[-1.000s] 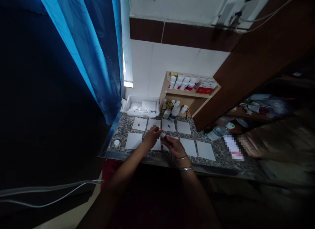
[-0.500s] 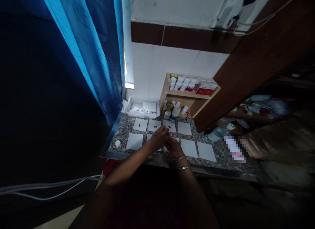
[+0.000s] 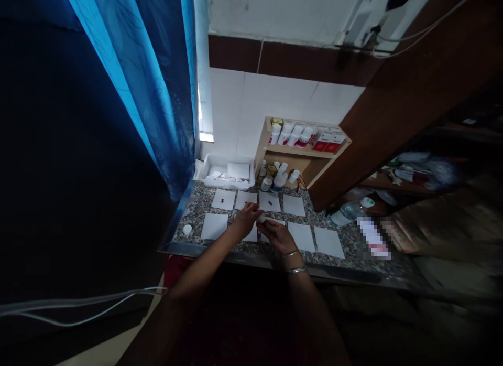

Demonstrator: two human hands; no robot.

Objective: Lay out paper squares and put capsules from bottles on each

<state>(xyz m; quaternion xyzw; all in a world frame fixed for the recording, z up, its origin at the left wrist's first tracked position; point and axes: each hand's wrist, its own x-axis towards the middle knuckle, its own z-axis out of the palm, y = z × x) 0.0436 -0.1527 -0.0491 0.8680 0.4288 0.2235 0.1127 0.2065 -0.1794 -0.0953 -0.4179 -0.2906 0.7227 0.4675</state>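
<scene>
Fingers (image 3: 254,211) of the left hand (image 3: 245,222) and right hand (image 3: 278,236) are clamping a small white bottle (image 3: 261,218) above paper sheets (image 3: 214,226) on the granite worktop (image 3: 189,211); a slipping grip could send it rolling into the red capsules (image 3: 222,200) lying on the far-left sheet.

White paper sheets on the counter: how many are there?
9 sheets: four in the back row, five in the front, two of those partly under the left hand and right hand.

Single head-worn cam, aimed fwd & down, close above left hand (image 3: 245,221), right hand (image 3: 277,236), granite counter (image 3: 192,214).
</scene>
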